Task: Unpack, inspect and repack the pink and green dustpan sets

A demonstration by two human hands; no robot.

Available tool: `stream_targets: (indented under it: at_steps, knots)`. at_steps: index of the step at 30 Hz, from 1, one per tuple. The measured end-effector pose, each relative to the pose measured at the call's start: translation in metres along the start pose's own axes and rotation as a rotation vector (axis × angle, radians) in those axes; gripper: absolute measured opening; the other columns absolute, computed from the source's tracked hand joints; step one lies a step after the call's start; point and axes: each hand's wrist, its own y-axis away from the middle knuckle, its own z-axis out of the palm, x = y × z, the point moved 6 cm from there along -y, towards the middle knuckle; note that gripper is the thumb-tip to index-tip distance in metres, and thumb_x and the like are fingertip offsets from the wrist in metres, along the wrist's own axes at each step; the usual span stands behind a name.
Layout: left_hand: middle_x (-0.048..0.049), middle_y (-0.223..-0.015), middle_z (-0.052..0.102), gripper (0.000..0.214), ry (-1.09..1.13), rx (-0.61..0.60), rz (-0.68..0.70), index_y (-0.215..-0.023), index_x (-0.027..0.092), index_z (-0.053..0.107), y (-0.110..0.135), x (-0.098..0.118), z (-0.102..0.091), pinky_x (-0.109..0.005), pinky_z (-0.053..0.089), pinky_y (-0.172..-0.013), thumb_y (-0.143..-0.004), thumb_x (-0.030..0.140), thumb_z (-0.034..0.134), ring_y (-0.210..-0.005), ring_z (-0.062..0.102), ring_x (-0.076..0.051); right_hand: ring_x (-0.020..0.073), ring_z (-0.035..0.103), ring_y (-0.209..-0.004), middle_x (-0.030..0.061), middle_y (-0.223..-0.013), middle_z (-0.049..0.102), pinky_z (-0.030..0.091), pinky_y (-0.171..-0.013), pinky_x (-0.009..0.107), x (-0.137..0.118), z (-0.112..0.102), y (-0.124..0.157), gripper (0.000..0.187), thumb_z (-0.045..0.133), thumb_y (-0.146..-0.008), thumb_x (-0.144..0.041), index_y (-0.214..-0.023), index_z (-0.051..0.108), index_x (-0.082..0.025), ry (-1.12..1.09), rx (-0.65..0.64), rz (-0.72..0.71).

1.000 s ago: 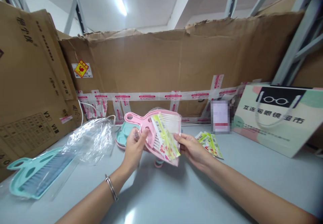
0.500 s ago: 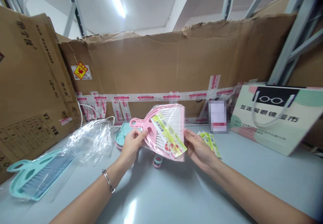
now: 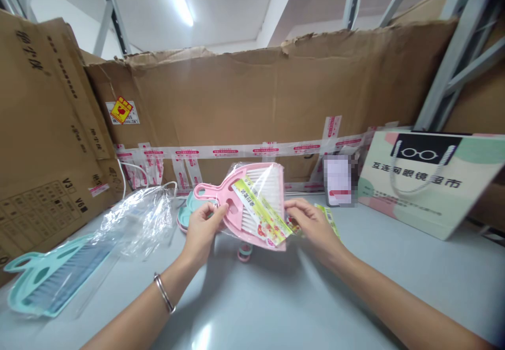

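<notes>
A pink dustpan and brush set in a clear bag is held up above the table, its white bristles to the right. A yellow-green printed card lies slantwise over it. My left hand grips the set at the base of its handle, thumb in front. At the right edge, my right hand has its fingers pinched together, seemingly on the clear bag; the exact contact is hard to make out. Small pink and teal rings rest on the table beneath the set.
A teal dustpan and brush set in clear plastic lies on the left. Behind my left hand are teal and pink pieces. More printed cards, a blurred-out phone-like object and a paper bag stand right. Cardboard borders the back.
My right thumb has slid off the front of the dustpan to its right edge, and the fingers have drawn together. My left hand keeps its hold. The view has shifted slightly.
</notes>
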Motion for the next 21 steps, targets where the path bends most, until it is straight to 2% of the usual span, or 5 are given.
stream_targets:
  at_steps: [4,8,12,17,21]
  knots:
    - [0.0054,-0.055,0.050,0.034,-0.029,-0.007,0.009,-0.057,0.015,0.048,-0.002,-0.001,0.002,-0.017,0.041,-0.048,-0.063,0.040,0.070,-0.049,0.048,-0.006,0.0188,0.057,-0.072,0.0048,-0.073,0.065,0.044,-0.065,0.030,0.010,0.024,0.006,0.033,0.058,-0.068,-0.050,-0.073,0.064,-0.017,-0.294,-0.208,0.224]
    - [0.0031,-0.057,0.054,0.035,-0.074,0.029,0.036,-0.057,0.015,0.047,-0.016,0.003,-0.004,-0.021,0.046,-0.053,-0.062,0.043,0.069,-0.054,0.054,-0.009,0.0173,0.059,-0.060,0.0038,-0.062,0.066,0.046,-0.061,0.029,0.022,0.021,-0.001,0.029,0.072,-0.058,-0.042,-0.067,0.065,-0.016,-0.359,-0.139,0.316]
    - [-0.0036,-0.067,0.063,0.033,-0.285,0.210,0.151,-0.058,0.017,0.046,-0.042,0.030,-0.064,-0.029,0.050,-0.061,-0.066,0.045,0.062,-0.066,0.061,-0.017,0.0195,0.061,-0.059,0.0043,-0.063,0.067,0.049,-0.063,0.034,0.025,-0.031,-0.023,0.016,0.069,-0.058,-0.032,-0.066,0.064,-0.018,-0.253,0.015,0.335]
    - [-0.0216,-0.104,0.060,0.031,-1.057,0.537,0.167,-0.077,0.012,0.057,-0.054,0.069,-0.151,-0.055,0.041,-0.085,-0.064,0.039,0.065,-0.107,0.050,-0.042,0.0250,0.060,-0.067,0.0035,-0.063,0.065,0.046,-0.070,0.040,0.005,-0.107,-0.044,0.015,0.059,-0.067,-0.034,-0.064,0.064,-0.021,0.458,0.255,0.022]
    - [-0.0231,-0.141,0.025,0.054,-1.141,0.553,0.598,-0.119,0.012,0.043,-0.038,0.083,-0.115,-0.057,0.023,-0.102,-0.075,0.039,0.056,-0.133,0.015,-0.038,0.0249,0.062,-0.068,0.0039,-0.067,0.067,0.049,-0.067,0.038,0.019,-0.104,-0.047,0.016,0.059,-0.068,-0.035,-0.069,0.064,-0.021,0.273,0.226,0.078]
